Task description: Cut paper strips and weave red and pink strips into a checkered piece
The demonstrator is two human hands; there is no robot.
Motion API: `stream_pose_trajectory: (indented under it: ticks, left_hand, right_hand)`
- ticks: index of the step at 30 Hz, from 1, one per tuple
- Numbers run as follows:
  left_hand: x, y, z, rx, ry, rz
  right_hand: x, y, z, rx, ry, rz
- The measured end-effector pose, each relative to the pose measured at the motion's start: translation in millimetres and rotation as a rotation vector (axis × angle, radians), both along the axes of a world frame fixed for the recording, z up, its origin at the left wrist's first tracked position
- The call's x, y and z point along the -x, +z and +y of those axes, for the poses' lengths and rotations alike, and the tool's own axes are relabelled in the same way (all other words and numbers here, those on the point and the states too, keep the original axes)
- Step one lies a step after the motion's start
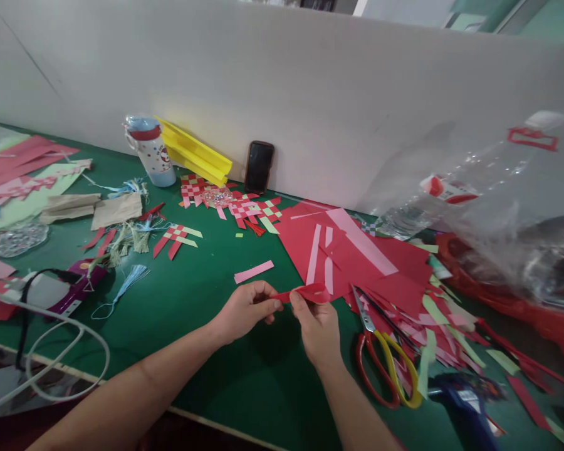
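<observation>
A red paper strip (pixel 316 289) is stretched between my two hands above the green table, curled into a loop at its right end. My left hand (pixel 250 308) pinches the strip's left end between thumb and fingers. Thumb and fingers of my right hand (pixel 318 326) close on the strip near the loop. Just beyond my left hand lies a short pink paper strip (pixel 254 272). Large red paper sheets (pixel 380 257) with pink strips on top lie past my right hand. To its right rest scissors (pixel 380 357) with one red and one yellow handle.
Woven paper pieces (pixel 176 236) and tassels (pixel 134 275) lie left of centre. A phone (pixel 259 166), a yellow folded holder (pixel 195 153) and a cup (pixel 153 153) stand along the wall. Paper scraps (pixel 444 332), a blue-handled tool (pixel 467 407) and a plastic bottle (pixel 470 175) occupy the right. A white cable (pixel 87 335) loops at left.
</observation>
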State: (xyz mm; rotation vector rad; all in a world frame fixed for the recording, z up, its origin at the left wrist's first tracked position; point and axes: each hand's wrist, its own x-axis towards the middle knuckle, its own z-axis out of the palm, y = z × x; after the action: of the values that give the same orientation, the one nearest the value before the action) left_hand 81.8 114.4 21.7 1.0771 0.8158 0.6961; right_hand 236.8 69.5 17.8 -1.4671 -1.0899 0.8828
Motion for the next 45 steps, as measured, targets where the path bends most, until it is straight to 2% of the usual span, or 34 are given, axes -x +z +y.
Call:
stream_pose_trajectory:
  ticks: [2,7,19,29,38,45]
  left_hand:
    - [0.6,0.9,0.5,-0.013,0.014,0.002]
    - [1.2,1.3,1.1,-0.047,0.039,0.01]
    - [-0.1,2.4,-0.9,-0.064,0.052,-0.01]
    - [0.4,0.8,-1.3,-0.05,0.054,-0.002]
    - [0.6,1.8,-2.0,-0.04,0.059,-0.003]
    - [2.4,2.5,0.2,-0.025,0.07,-0.016]
  right_hand:
    - [0.4,2.1,0.4,-0.015,0.006,0.005]
    - [2.9,5.8,2.6,-0.025,0.12,0.032]
    - [4.1,4.5,2.0,-0.063,0.085,-0.104]
    - [5.5,5.4,1.3,-0.062,0.114,-0.085]
    - [8.7,9.6,3.1,-0.05,0.085,-0.039]
    - [5.3,7.8,3.0,-0.027,0.088,-0.074]
